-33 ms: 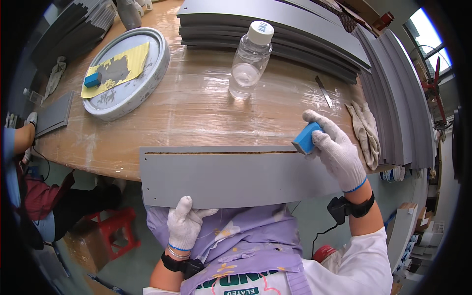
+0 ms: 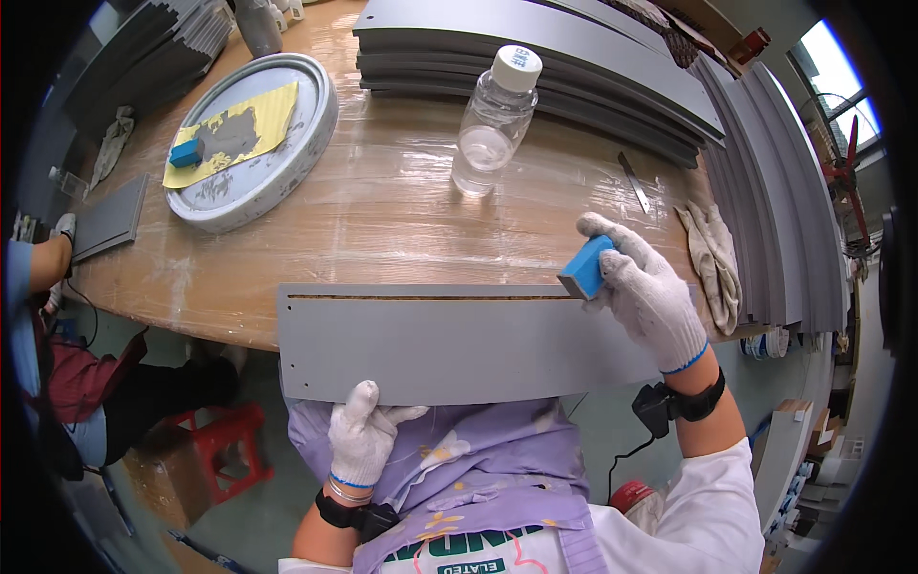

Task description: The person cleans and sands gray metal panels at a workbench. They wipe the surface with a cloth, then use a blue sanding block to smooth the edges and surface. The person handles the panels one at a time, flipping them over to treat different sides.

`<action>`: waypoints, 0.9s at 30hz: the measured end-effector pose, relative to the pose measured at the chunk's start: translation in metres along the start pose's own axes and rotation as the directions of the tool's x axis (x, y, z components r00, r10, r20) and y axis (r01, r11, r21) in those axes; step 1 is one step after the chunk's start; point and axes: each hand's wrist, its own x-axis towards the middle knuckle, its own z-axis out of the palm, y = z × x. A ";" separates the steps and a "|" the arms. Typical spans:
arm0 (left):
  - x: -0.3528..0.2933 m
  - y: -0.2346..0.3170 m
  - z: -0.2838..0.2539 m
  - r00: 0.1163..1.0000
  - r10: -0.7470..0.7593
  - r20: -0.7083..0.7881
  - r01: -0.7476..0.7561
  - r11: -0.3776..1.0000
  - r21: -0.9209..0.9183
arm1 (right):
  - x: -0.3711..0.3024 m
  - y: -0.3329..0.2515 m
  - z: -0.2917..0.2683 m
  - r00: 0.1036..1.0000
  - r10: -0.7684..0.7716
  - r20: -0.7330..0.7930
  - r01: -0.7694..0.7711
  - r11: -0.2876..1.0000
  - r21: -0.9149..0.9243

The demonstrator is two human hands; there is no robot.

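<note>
Had a blue block (image 2: 586, 268) pinched between the thumb and fingers of the right hand (image 2: 648, 301), up by the far edge of the grey panel (image 2: 440, 346), toward its right end. Couldn't tell whether touching it or just above. Had the left hand (image 2: 363, 438) at the panel's near edge with thumb and one finger spread, couldn't make out the rest. Also spotted a clear bottle (image 2: 486, 143) beyond the panel, a round tray (image 2: 263, 194) past its left end, a loose glove (image 2: 712, 253) by its right.

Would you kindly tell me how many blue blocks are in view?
2 visible: one blue block in the right hand, another on the yellow sheet atop the round lid; others could be hidden.
</note>
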 end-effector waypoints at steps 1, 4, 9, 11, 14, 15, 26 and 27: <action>0.000 0.002 0.005 1.000 -0.002 0.012 0.002 1.000 -0.002 | 0.004 -0.007 0.019 0.999 0.002 0.034 -0.008 0.986 0.166; 0.000 0.007 0.016 0.999 0.023 0.038 -0.025 0.999 0.043 | 0.030 -0.006 0.043 0.944 -0.025 0.330 -0.169 0.822 0.544; 0.005 0.017 0.004 0.995 -0.096 -0.001 0.093 0.959 0.267 | 0.060 -0.023 0.101 0.888 0.033 0.458 -0.310 0.779 0.545; 0.008 0.021 0.004 0.991 -0.130 -0.014 0.128 0.944 0.305 | 0.073 -0.032 0.118 0.924 0.009 0.383 -0.173 0.901 0.398; 0.012 0.021 -0.005 0.977 -0.207 0.041 0.184 0.932 0.312 | 0.100 -0.057 0.162 0.948 -0.097 0.302 0.097 0.995 0.014; 0.013 0.021 -0.007 0.971 -0.232 0.062 0.199 0.922 0.333 | 0.104 -0.070 0.182 0.950 -0.160 0.269 0.211 0.962 -0.174; 0.022 0.023 -0.026 0.951 -0.227 0.209 0.172 0.953 0.251 | 0.250 -0.104 0.321 0.836 -0.455 0.307 0.478 0.326 -0.816; 0.021 0.027 -0.027 0.940 -0.242 0.242 0.175 0.947 0.268 | 0.257 -0.100 0.329 0.805 -0.493 0.329 0.505 0.280 -0.816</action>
